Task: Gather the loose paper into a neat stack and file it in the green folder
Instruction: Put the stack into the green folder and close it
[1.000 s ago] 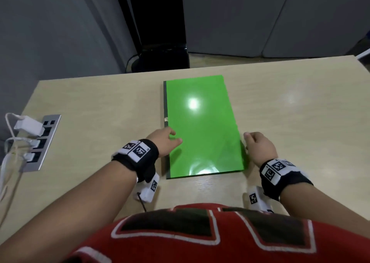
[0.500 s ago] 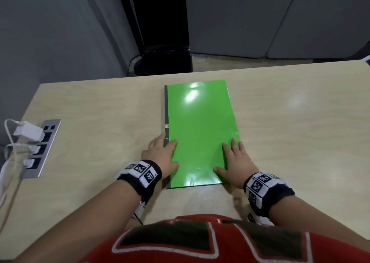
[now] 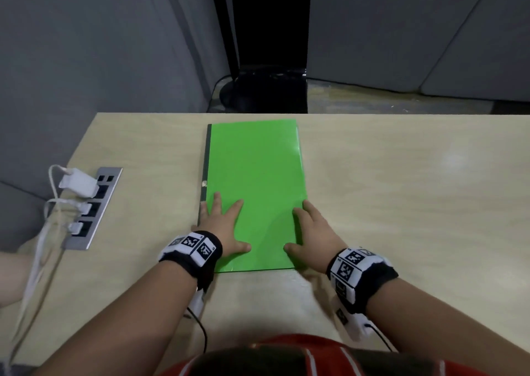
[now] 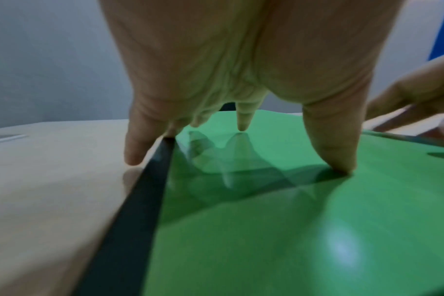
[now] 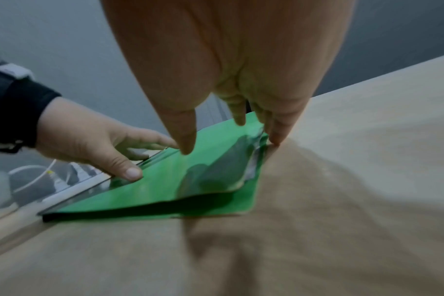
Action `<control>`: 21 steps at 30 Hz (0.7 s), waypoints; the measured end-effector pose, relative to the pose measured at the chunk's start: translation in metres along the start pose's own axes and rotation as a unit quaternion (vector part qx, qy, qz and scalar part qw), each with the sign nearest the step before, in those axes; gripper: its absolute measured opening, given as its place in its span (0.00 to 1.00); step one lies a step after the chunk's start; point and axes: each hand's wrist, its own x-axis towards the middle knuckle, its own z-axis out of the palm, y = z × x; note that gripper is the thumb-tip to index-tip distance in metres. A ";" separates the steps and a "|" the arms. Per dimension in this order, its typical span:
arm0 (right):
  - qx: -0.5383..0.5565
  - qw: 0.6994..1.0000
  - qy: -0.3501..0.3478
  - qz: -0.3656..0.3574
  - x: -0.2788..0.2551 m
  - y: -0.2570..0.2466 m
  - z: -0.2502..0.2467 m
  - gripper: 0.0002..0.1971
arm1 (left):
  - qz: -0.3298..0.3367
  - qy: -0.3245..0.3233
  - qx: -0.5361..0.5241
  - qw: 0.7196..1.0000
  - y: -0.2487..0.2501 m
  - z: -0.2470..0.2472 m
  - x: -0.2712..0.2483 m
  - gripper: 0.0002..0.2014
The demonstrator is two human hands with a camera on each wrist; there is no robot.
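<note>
The green folder [image 3: 255,169] lies closed on the wooden table [image 3: 401,203], its dark spine [image 3: 204,175] on the left. My left hand [image 3: 225,226] rests flat on the cover's near left part, and its little finger touches the table beside the spine [image 4: 129,220]. My right hand [image 3: 311,236] lies flat on the near right part, fingers along the open edge. In the right wrist view the folder's [image 5: 165,192] near corner stands slightly lifted. No loose paper shows anywhere.
A metal socket strip [image 3: 91,209] is set into the table at the left, with a white charger [image 3: 79,185] and cables plugged in. A black stand base [image 3: 263,92] sits on the floor beyond the far edge.
Both hands have moved from the folder's side edges onto its cover and flattened out. The right hand's fingers were curled beside the edge and are now spread.
</note>
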 end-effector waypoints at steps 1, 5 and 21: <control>0.025 0.999 0.027 0.014 0.005 -0.005 0.000 0.45 | -0.012 0.020 -0.017 1.000 -0.009 -0.004 0.003 0.54; 0.070 0.994 0.062 0.060 0.021 -0.018 0.001 0.44 | -0.060 0.078 -0.090 0.991 -0.037 -0.020 0.011 0.47; 0.138 0.981 0.089 0.104 0.059 -0.052 0.007 0.34 | -0.043 0.042 -0.078 0.995 -0.070 -0.039 0.025 0.49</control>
